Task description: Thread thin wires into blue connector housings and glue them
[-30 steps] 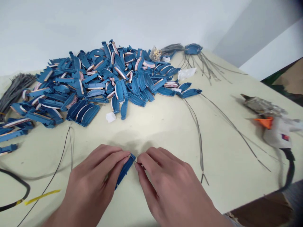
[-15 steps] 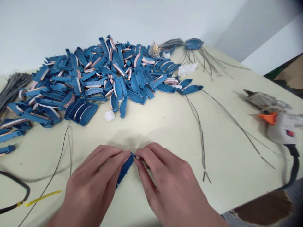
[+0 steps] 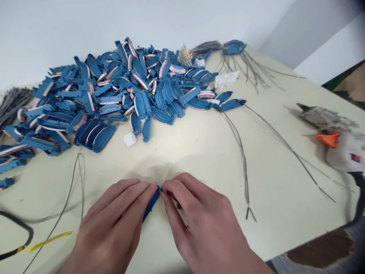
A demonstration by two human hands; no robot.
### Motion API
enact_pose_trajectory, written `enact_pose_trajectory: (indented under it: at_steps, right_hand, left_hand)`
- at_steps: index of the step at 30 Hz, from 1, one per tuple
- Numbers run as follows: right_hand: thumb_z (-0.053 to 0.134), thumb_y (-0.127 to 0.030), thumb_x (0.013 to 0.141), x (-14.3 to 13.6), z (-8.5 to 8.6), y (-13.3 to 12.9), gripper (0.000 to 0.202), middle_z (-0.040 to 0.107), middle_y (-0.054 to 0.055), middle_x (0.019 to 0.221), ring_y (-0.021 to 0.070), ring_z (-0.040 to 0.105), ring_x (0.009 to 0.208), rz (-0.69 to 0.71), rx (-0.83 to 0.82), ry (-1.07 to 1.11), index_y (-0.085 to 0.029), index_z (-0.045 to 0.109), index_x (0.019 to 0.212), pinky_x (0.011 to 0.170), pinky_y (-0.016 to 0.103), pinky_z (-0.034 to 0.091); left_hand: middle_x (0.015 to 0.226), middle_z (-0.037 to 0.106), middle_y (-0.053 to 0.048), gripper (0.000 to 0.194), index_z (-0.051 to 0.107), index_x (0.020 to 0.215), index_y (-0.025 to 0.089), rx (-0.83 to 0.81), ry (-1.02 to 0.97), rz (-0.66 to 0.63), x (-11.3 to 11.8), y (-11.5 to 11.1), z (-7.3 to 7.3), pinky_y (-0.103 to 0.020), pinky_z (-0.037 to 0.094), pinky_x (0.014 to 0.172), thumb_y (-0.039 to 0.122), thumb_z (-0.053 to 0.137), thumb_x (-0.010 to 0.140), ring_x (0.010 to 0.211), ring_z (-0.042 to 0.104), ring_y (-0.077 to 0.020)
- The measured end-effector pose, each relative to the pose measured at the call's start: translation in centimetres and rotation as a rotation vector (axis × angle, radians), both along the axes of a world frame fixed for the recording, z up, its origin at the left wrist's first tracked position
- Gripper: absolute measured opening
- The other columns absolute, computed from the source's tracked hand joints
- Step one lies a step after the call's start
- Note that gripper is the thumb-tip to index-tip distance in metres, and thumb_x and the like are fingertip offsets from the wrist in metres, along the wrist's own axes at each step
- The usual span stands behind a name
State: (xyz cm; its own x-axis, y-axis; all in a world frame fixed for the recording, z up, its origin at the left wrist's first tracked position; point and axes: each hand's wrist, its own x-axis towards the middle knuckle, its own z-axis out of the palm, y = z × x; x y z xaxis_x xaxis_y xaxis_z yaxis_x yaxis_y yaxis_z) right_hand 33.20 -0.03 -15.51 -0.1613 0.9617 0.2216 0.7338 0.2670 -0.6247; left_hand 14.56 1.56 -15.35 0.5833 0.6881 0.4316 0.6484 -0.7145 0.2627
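Observation:
Close to the table's front edge, my left hand (image 3: 114,224) is closed on a blue plastic piece (image 3: 151,206), which slants up to the right from under the fingers. My right hand (image 3: 205,217) pinches a thin dark wire (image 3: 171,196) at the upper end of that piece. Thumb and index tips of both hands nearly meet there. The fingers cover most of the piece, and where exactly the wire sits in it I cannot tell.
A heap of similar blue pieces (image 3: 110,99) spreads across the back. Grey wires (image 3: 242,152) trail from two pieces at the right. A glue gun (image 3: 343,150) lies at the right edge. Left are a black cable (image 3: 30,232), a yellow strip (image 3: 49,241) and a wire bundle (image 3: 13,104).
Both hands keep nearly the same pose at the blue piece. The left hand covers slightly more of it. The view has shifted a little.

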Motion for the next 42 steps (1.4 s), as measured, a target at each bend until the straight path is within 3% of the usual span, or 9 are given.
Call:
enact_pose_trajectory:
  at_steps: [5,11,18,25,28,37,42]
  right_hand:
    - [0.049,-0.008,0.091,0.0,-0.1,0.0,0.02,0.061,0.003,0.077,0.0177,0.06,0.059,-0.01,0.013,0.009,-0.016,0.068,0.091,0.054,0.033,0.053]
    - [0.049,-0.005,0.087,0.0,-0.4,0.0,0.022,0.061,0.003,0.077,0.0162,0.061,0.06,-0.014,0.016,0.012,-0.017,0.068,0.091,0.057,0.03,0.053]
    - [0.051,-0.004,0.085,0.0,-0.5,-0.1,0.021,0.061,0.003,0.077,0.018,0.061,0.058,-0.016,0.054,0.005,-0.015,0.069,0.091,0.053,0.033,0.054]
    - [0.051,-0.007,0.088,-0.1,-0.3,-0.2,0.018,0.061,0.003,0.078,0.0188,0.061,0.06,-0.007,0.037,0.019,-0.016,0.067,0.089,0.054,0.035,0.055]
    - [0.049,-0.009,0.091,0.1,-0.3,-0.2,0.019,0.062,0.004,0.081,0.0201,0.062,0.065,0.012,0.003,0.027,-0.016,0.066,0.092,0.058,0.037,0.057]
    - [0.048,-0.016,0.095,0.7,1.1,-0.6,0.016,0.065,0.005,0.091,0.0217,0.065,0.082,0.094,-0.091,0.008,-0.018,0.063,0.097,0.077,0.042,0.063]
    - [0.044,-0.024,0.101,2.3,2.4,-1.3,0.033,0.069,0.011,0.117,0.0277,0.066,0.108,0.112,0.078,-0.206,-0.013,0.061,0.126,0.083,0.042,0.064]
  left_hand:
    - [0.12,0.072,-0.011,0.032,0.064,0.122,0.01,0.033,0.046,-0.069,-0.4,0.0,0.3,-0.034,0.054,0.108,0.008,0.054,0.092,0.118,0.065,-0.0233]
    - [0.119,0.073,-0.011,0.031,0.063,0.121,0.009,0.068,0.103,-0.067,-0.2,0.0,0.3,-0.033,0.057,0.105,0.007,0.053,0.092,0.115,0.067,-0.023]
    - [0.121,0.069,-0.007,0.028,0.064,0.119,0.009,0.036,0.06,-0.027,0.3,-0.2,0.2,-0.025,0.039,0.118,0.004,0.053,0.094,0.121,0.058,-0.0151]
    - [0.109,0.072,-0.004,0.025,0.067,0.113,0.013,-0.033,0.038,-0.002,1.1,0.5,0.9,-0.026,0.051,0.103,0.005,0.052,0.094,0.104,0.063,-0.0146]
    - [0.103,0.071,-0.004,0.025,0.068,0.109,0.013,-0.051,0.016,0.016,1.6,0.9,1.4,-0.025,0.053,0.096,0.003,0.052,0.092,0.1,0.062,-0.0142]
    - [0.108,0.07,-0.005,0.029,0.064,0.115,0.015,-0.066,0.005,-0.006,1.3,1.0,1.8,-0.028,0.053,0.097,0.006,0.05,0.092,0.105,0.061,-0.0156]
    - [0.121,0.068,-0.001,0.029,0.062,0.123,0.025,-0.111,0.045,0.055,-0.6,0.0,3.9,-0.027,0.05,0.102,0.019,0.046,0.099,0.112,0.063,-0.0151]
